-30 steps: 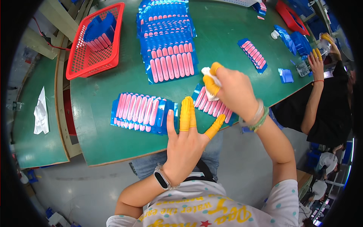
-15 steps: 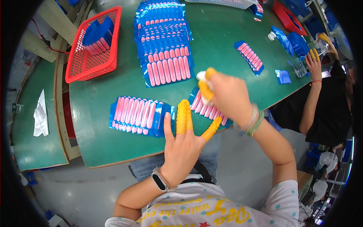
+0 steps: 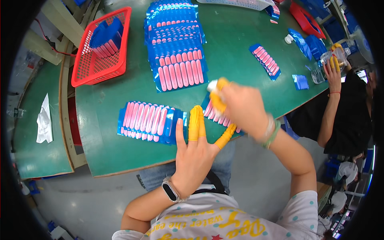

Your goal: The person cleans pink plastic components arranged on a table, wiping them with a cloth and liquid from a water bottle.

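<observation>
1. Two hands work nearer the person than the big stack of blue-and-pink sheets, which serves as landmark; yellow finger cots cover several fingertips.
2. Just to the near right of that stack lies a single blue sheet with pink strips. Its long axis slants from far left to near right, and its strips sit side by side across that line.
3. The right hand, above this sheet, pinches a white wad between covered thumb and finger.
4. The left hand is spread, palm down and gripping nothing; its thumb tip meets the sheet's near edge, while contact at the other fingertips cannot be told.
5. Directly nearer than the stack, a smaller fanned pile runs left to right, its strips pointing away from the person, leaning slightly right.
6. Much of the sheet is hidden beneath the right hand, whose wrist is blurred; most of the wad is covered by fingers. Far right of the stack, a co-worker's hands hold something clear, hard to make out.
7. Yellow lettering spans the person's shirt, steeply foreshortened; any print on the strips is too small to read.
</observation>
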Motion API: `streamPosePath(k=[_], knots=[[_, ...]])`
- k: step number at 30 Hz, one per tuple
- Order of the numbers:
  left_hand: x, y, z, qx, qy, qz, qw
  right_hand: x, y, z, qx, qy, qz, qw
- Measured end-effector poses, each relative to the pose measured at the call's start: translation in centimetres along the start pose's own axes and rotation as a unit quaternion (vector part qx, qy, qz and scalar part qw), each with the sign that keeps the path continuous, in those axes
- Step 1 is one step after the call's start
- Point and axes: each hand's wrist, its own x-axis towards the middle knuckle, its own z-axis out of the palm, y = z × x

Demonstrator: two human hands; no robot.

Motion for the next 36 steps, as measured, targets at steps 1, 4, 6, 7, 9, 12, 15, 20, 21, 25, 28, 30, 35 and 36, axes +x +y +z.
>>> streamPosePath(k=[1,4,6,7,9,12,15,20,21,25,28,30,35,36], knots=[[0.0,-0.2,0.1,-0.009,-0.002,0.005,1.0,-1.5,-1.0,0.1,0.008,0.013,-0.078,0.997],[0.0,-0.2,-0.5,0.034,0.0,0.018,0.999,-1.8,0.1,-0.1,0.029,-0.024,-0.118,0.992],[0.1,-0.1,-0.4,0.004,0.026,0.013,1.0,-0.7,2.0,-0.4,-0.003,0.009,-0.021,1.0],[0.2,0.0,-0.6,-0.018,-0.002,0.002,1.0,-0.8,2.0,-0.5,-0.005,0.008,-0.02,1.0],[0.1,-0.1,-0.8,-0.038,-0.03,-0.01,0.999,-0.8,1.6,-0.8,-0.022,0.019,-0.007,1.0],[0.1,-0.2,-0.5,-0.02,-0.014,0.001,1.0,-3.9,-0.3,-0.7,0.002,0.021,-0.045,0.999],[-0.1,-0.2,-0.7,-0.009,-0.01,0.011,1.0,-3.8,1.0,-1.3,0.025,0.019,-0.024,0.999],[0.1,0.0,-0.5,-0.029,0.001,-0.012,1.0,-6.0,-0.5,-1.1,0.02,0.02,-0.073,0.997],[0.0,0.0,-0.4,-0.028,0.006,-0.01,1.0,-6.5,-0.4,-1.2,0.027,0.023,-0.069,0.997],[0.3,0.1,-1.0,-0.032,-0.038,-0.012,0.999,-5.2,3.9,-1.6,-0.003,0.074,0.029,0.997],[0.0,-0.2,-0.4,-0.011,-0.024,0.007,1.0,-5.1,2.4,-1.7,-0.028,0.065,0.041,0.997],[0.0,-0.1,-0.1,0.003,-0.022,0.004,1.0,-7.4,0.1,-1.6,0.004,0.042,0.001,0.999],[0.2,-0.1,-0.7,-0.018,-0.02,-0.002,1.0,-5.9,2.9,-2.1,0.031,0.03,0.092,0.995],[0.4,0.0,-0.6,-0.015,-0.02,-0.011,1.0,-6.3,2.4,-2.0,0.03,0.031,0.091,0.995]])
